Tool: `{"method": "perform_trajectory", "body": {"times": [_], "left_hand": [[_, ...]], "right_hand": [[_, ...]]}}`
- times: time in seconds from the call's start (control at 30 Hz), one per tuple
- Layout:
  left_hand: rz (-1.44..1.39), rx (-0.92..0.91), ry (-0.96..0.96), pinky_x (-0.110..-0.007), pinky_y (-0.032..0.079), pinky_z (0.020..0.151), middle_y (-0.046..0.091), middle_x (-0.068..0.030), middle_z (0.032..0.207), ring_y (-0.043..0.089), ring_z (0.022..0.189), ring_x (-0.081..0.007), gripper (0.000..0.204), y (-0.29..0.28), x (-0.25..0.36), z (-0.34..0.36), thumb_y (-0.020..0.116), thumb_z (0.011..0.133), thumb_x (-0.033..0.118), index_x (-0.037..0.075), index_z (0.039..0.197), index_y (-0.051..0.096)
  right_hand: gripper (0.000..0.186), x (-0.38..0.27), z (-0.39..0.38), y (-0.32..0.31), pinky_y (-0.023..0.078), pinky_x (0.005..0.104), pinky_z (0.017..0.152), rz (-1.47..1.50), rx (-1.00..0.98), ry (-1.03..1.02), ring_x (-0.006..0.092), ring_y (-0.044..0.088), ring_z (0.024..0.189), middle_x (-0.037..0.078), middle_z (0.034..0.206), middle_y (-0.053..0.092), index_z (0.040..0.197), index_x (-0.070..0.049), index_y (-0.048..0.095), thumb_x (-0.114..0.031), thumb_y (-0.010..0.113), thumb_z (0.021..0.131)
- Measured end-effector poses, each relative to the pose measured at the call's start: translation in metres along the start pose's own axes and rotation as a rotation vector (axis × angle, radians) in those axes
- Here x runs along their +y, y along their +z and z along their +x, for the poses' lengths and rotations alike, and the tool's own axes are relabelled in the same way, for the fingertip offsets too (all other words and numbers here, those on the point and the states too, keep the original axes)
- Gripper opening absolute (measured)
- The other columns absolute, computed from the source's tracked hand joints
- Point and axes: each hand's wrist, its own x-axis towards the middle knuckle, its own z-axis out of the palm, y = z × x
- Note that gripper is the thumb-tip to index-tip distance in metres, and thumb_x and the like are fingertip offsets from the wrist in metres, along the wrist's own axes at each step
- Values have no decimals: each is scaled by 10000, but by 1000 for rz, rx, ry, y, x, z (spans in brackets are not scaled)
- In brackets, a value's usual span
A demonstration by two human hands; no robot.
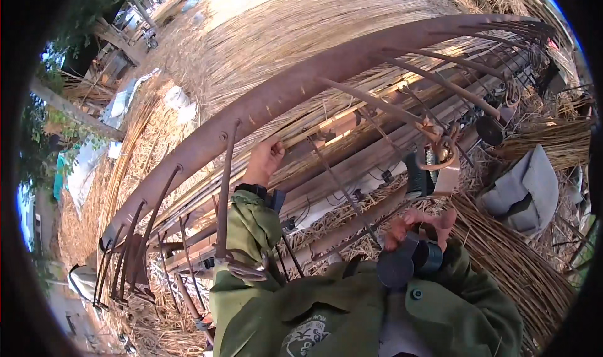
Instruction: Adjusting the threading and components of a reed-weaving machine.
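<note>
Main risk, we judge: the left sleeve catching. It lies close beside a rusty upright rod, and a sideways pull of the arm could hook the cloth. Second risk — thin reed stalks rolling out of line or splitting, if we press or tug them unevenly against the steel.

Pose: our left forearm reaches up and away from the body, dark wristband showing, and the left hand is curled at the stalks, fingers drawn together; whether they pinch one, we cannot tell. The stalks lie lengthwise just our side of the long rusty beam, with the reed mat spread beyond it.

Right arm bent close to the body — right hand with fingers bent, below a ribbed dark cylinder; we cannot tell if it grips anything. Loose reed bundle to its right.
</note>
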Motion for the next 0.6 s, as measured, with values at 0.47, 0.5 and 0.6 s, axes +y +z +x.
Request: {"method": "perform_trajectory", "body": {"times": [0.47,0.5,0.6], "left_hand": [[1403,34,466,-254,470,608,632,-46,676,595,645,-119,176,0,15,2,683,639,32,46,815,677],[1452,28,455,-260,473,615,637,-50,703,599,663,-124,202,8,15,2,686,633,25,45,834,676],[1469,58,452,-292,481,642,652,-91,768,619,701,-182,275,-5,15,-4,689,611,36,54,886,676]], "right_hand": [[687,-44,-10,20,423,499,853,-677,-128,-224,383,531,1033,244,1045,553,1100,104,536,-518,561,811],[687,-51,-8,27,423,499,853,-679,-123,-224,383,531,1033,244,1045,553,1100,104,536,-518,561,811],[607,-63,0,63,396,530,846,-687,-754,-48,435,536,993,283,1065,540,1086,161,535,-385,595,826]]}}
